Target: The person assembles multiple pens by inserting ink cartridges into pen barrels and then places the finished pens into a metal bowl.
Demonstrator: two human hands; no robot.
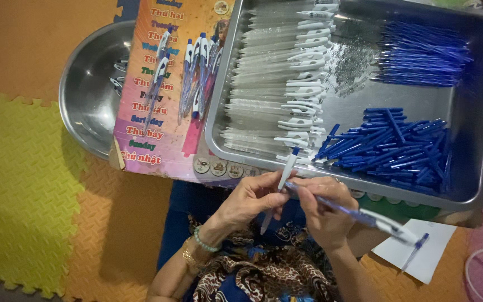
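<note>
Two hands meet near the tray's near edge. My left hand (250, 198) has its fingers curled shut around a thin white refill with a blue tip (286, 168), held nearly upright. My right hand (322, 210) pinches a clear blue pen barrel (359, 215), which slants down to the right. Just beyond, the steel tray (476, 112) holds rows of clear barrels (275, 84) at left and blue parts (392, 148) at right. Finished pens (197, 72) lie on a printed board (157, 128) farther left, over a steel bowl (88, 95).
</note>
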